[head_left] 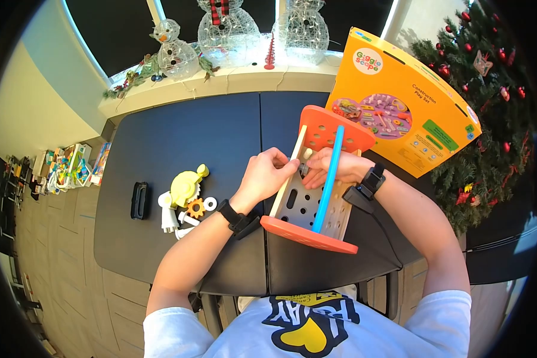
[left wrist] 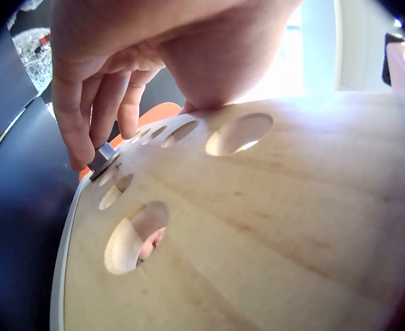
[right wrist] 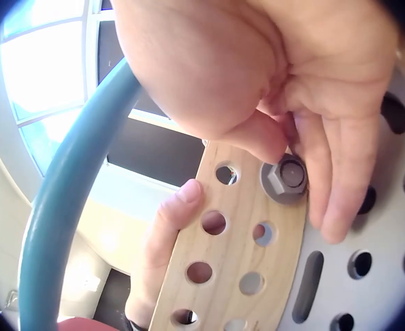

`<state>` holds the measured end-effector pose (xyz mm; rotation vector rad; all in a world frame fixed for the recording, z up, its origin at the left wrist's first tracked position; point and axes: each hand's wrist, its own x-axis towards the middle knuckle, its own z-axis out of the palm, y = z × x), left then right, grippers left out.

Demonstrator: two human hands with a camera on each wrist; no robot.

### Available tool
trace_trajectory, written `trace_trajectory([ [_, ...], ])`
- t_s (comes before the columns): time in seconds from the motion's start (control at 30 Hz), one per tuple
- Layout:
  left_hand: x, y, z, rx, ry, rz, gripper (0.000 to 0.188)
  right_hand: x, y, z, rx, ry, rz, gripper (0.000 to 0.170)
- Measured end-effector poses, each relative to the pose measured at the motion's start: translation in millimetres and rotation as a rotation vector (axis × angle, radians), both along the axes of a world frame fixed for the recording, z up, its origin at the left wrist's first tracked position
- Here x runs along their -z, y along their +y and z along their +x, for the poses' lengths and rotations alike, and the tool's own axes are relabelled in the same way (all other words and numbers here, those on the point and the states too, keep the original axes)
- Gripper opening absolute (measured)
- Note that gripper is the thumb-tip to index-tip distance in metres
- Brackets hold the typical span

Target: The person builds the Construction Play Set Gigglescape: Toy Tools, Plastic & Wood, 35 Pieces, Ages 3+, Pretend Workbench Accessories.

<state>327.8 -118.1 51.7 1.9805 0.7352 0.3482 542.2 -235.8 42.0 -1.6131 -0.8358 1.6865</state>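
right hand (head_left: 348,167): narrow about the grey nut (right wrist: 284,178)
left hand (head_left: 263,176): holding the bolt head (left wrist: 104,158)
axis: through the wooden panel (left wrist: 257,207), between my hands

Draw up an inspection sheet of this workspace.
Surface: dark table, seam visible.
Job's things: toy toolbox with blue bar; grey nut on its wooden side.
Clutter: yellow toy saw, orange gear, white ring, black tray at left; orange box behind.
Left hand: grips the wooden side, touches a grey fastener.
Right hand: holds the grey nut.
Cables: thin cord on window sill.
Surroundings: wire snowmen, decorated tree.
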Motion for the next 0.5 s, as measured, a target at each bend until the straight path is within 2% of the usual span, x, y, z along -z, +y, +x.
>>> trace_trajectory([
  [0.2, -2.2, 0.0, -1.3, 0.004, 0.003, 0.0, 0.041, -4.2, 1.2, -4.7, 0.071, 0.046, -0.038, 0.055],
  [0.3, -3.0, -0.5, -1.2, -0.001, 0.012, -0.007, 0.041, -8.0, -1.3, -11.2, -0.013, -0.025, 0.043, 0.055],
  [0.4, -1.5, 0.3, -0.8, 0.004, 0.003, -0.003, 0.041, -10.5, -7.4, -15.7, 0.039, -0.064, 0.109, 0.052],
  [0.5, -2.9, -0.4, -1.1, 0.003, 0.007, -0.01, 0.041, -6.0, -5.0, -10.1, -0.001, -0.069, 0.091, 0.047],
])
